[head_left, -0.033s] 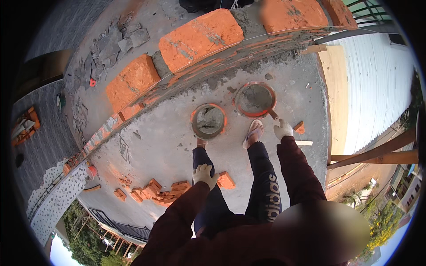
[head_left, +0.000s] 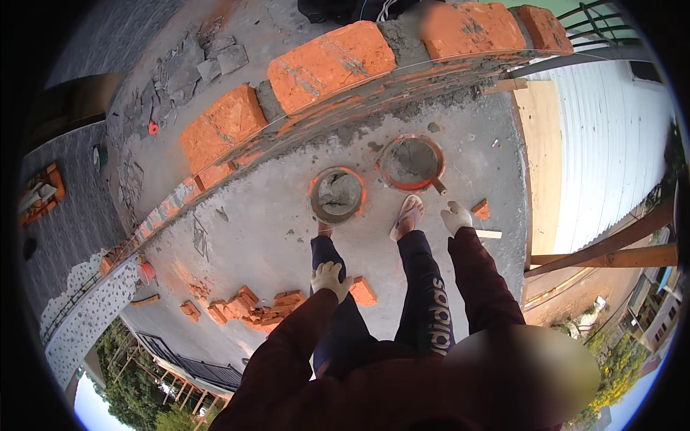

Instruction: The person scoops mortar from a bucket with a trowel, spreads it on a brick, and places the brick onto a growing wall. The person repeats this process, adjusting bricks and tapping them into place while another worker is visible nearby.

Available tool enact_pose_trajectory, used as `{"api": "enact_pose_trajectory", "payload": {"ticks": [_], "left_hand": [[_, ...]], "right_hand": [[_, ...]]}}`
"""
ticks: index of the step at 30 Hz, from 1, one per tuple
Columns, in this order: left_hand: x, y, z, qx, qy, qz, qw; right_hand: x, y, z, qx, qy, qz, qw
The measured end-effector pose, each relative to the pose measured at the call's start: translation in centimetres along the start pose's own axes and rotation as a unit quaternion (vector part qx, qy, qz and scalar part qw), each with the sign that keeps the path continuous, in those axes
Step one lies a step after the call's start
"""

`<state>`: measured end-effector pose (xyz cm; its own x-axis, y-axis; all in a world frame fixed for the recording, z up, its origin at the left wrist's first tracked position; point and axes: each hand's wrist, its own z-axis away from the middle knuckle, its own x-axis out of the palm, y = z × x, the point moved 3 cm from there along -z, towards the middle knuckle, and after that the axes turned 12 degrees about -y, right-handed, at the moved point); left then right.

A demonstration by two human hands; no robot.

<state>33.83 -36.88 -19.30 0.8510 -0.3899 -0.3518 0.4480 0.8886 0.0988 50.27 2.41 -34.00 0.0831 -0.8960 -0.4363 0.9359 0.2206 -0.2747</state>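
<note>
My left hand point(head_left: 330, 277), gloved, empty, loosely curled above brick fragment point(head_left: 363, 291); my right hand point(head_left: 456, 215), gloved, empty, beside mortar pan point(head_left: 411, 162). Both unmoved since earlier frame.

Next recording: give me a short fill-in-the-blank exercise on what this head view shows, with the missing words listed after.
1. Both the left hand and the right hand wear light-coloured ____.
2. In front of the feet, ____ round mortar pans sit on the concrete slab.
3. The wall beyond the pans is built of orange ____.
4. The loose brick pieces lie on the person's ____ side.

Missing words: gloves; two; bricks; left
</note>
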Motion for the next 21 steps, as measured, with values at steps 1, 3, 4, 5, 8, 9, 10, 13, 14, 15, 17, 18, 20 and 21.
{"api": "enact_pose_trajectory", "payload": {"ticks": [1, 3, 4, 5, 8, 9, 10, 13, 14, 15, 17, 18, 20, 21], "left_hand": [[-0.5, 0.6, 0.2, -0.009, 0.008, 0.01, 1.0], [-3.3, 4.0, 0.3, 0.032, -0.011, 0.044, 0.998], [-5.0, 4.8, 1.7, 0.047, -0.018, 0.112, 0.992], [-4.4, 4.1, 1.9, 0.072, 0.0, 0.159, 0.985], [-10.2, 7.7, 2.7, 0.183, -0.033, 0.2, 0.962], [-11.6, 8.7, 3.3, 0.2, -0.049, 0.211, 0.956], [-13.4, 9.4, 3.3, 0.209, -0.037, 0.203, 0.956], [-14.7, 9.7, 3.6, 0.235, -0.02, 0.19, 0.953], [-14.3, 9.2, 3.3, 0.243, -0.008, 0.196, 0.95], [-14.2, 8.4, 3.0, 0.249, 0.005, 0.201, 0.947], [-13.0, 7.9, 2.7, 0.253, -0.018, 0.145, 0.957], [-12.6, 7.8, 3.4, 0.238, -0.035, 0.086, 0.967], [-10.5, 5.4, 3.2, 0.235, -0.009, 0.052, 0.971], [-8.9, 3.7, 3.0, 0.238, -0.014, 0.067, 0.969]], "right_hand": [[-0.5, 1.2, 2.6, -0.009, -0.03, -0.076, 0.997], [-1.1, 6.8, 6.3, -0.029, -0.071, -0.145, 0.987], [-1.9, 6.3, 9.2, -0.017, -0.101, -0.152, 0.983], [-3.2, 5.3, 12.7, -0.007, -0.138, -0.155, 0.978], [-6.5, 6.8, 18.3, 0.043, -0.148, -0.183, 0.971], [-7.1, 7.8, 19.5, 0.058, -0.145, -0.195, 0.968], [-7.8, 8.2, 20.7, 0.073, -0.127, -0.205, 0.968], [-8.3, 9.2, 23.7, 0.11, -0.097, -0.257, 0.955], [-8.4, 8.8, 24.5, 0.12, -0.096, -0.27, 0.95], [-8.3, 8.2, 25.1, 0.129, -0.097, -0.284, 0.945], [-7.8, 7.5, 26.1, 0.1, -0.074, -0.278, 0.952], [-7.6, 7.1, 26.5, 0.089, -0.078, -0.273, 0.955], [-7.1, 4.4, 27.2, 0.064, -0.079, -0.28, 0.955], [-7.2, 2.9, 27.8, 0.055, -0.072, -0.294, 0.952]]}}
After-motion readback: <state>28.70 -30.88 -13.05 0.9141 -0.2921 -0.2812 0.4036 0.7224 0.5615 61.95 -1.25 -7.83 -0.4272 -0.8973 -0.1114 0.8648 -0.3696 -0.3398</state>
